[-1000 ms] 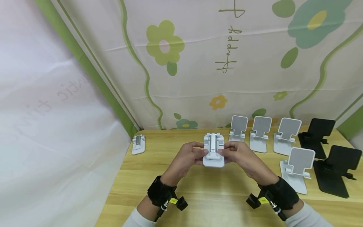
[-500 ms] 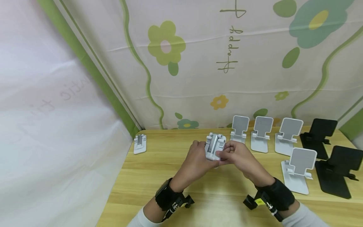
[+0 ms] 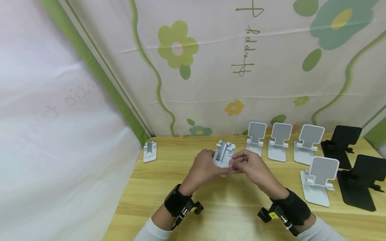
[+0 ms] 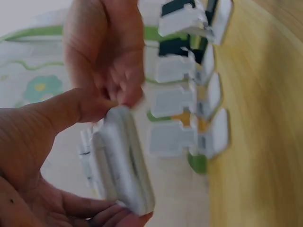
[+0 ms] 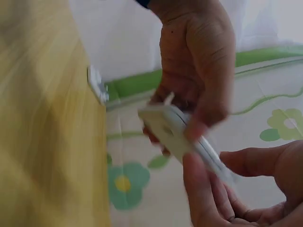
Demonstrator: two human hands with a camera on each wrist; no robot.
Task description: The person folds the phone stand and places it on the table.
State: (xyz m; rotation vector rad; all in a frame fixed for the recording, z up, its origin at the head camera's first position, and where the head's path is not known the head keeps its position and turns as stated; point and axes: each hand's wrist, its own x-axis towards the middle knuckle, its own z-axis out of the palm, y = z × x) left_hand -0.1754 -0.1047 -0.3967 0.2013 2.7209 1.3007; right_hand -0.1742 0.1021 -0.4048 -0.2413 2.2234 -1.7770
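Observation:
A folded white phone stand [image 3: 222, 156] is held above the table in the head view, its hinged arm facing up. My left hand [image 3: 204, 167] grips it from the left, thumb across its near side and fingers around the far side, as the left wrist view shows on the stand [image 4: 124, 161]. At its lower right corner my right hand [image 3: 249, 164] pinches the edge between thumb and fingers. In the right wrist view, the flat underside of the stand [image 5: 165, 130] shows, slightly blurred.
Another folded white phone stand [image 3: 149, 152] lies at the table's far left corner. On the right stand several unfolded white stands [image 3: 319, 180] and two black ones [image 3: 357, 182]. A flowered curtain [image 3: 208, 83] hangs behind the wooden table [image 3: 163, 187].
The stand has turned from facing straight on to a tilt and shifted slightly left. My left hand has changed from a two-sided hold to wrapping around it; my right hand has moved to its lower corner.

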